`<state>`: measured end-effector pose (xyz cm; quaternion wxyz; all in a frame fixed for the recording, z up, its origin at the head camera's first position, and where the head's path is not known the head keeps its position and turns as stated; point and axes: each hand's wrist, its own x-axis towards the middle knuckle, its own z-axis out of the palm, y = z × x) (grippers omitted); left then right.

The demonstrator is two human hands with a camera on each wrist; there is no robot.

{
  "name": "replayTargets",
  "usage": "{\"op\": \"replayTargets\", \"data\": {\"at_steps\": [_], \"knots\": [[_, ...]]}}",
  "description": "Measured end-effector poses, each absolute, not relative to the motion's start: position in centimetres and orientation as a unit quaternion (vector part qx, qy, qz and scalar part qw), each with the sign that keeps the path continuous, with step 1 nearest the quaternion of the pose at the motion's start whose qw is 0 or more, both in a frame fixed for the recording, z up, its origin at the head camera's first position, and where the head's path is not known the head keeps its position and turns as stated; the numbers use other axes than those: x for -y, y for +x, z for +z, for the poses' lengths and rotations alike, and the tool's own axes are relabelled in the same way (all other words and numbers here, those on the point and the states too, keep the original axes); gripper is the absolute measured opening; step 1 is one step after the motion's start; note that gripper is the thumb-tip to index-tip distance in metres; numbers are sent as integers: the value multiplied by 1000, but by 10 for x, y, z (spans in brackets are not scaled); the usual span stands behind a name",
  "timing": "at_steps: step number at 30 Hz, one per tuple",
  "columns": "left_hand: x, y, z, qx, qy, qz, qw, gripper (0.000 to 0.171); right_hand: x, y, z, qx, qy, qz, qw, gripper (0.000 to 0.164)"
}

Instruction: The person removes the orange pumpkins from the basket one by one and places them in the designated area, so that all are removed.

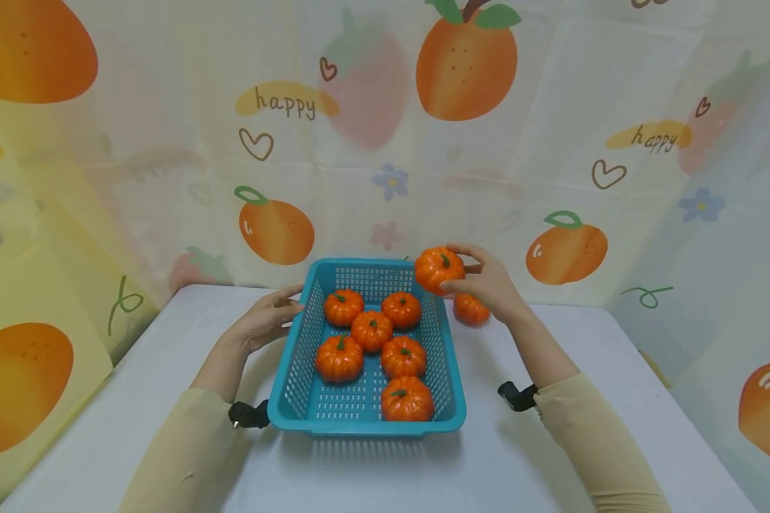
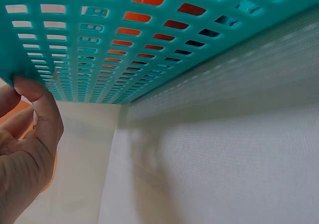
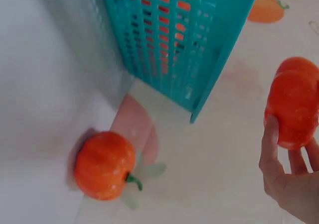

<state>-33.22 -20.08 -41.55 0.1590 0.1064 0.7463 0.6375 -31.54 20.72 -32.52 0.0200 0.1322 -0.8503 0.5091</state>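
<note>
A blue perforated plastic basket point(image 1: 368, 427) stands on the table with several small orange pumpkins point(image 1: 372, 331) in it. At the basket's left side, my left hand point(image 1: 266, 320) holds the rim with bent fingers; the left wrist view shows its fingertips at the edge of the basket wall point(image 2: 94, 50). My right hand point(image 1: 488, 281) grips another orange pumpkin point(image 1: 439, 269) between thumb and fingers, raised by the basket's far right corner. In the right wrist view that pumpkin point(image 3: 294, 102) is off the table, beside the basket. Below the right hand, one more pumpkin point(image 1: 471, 310) lies on the table.
The white table point(image 1: 507, 456) carries the basket near its middle. Behind it hangs a pale cloth point(image 1: 372, 199) printed with fruit, hearts and words. A black wrist device point(image 1: 250, 415) is near the basket's left side, another point(image 1: 517, 396) under the right sleeve.
</note>
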Motion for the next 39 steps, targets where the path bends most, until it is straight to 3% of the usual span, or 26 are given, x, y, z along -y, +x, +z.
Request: {"op": "replayTargets", "data": {"at_steps": [15,27,39], "knots": [[203,-334,-416,-741,106,643,161,69,-264,-337,-338,818,1,571,67,74],[202,-334,-418,-748,98,638,157,70,-297,-349,-380,813,-139,557,99,76],[202,-333,-418,-748,94,639,155,70,-311,-357,-411,786,-210,573,102,76]]}}
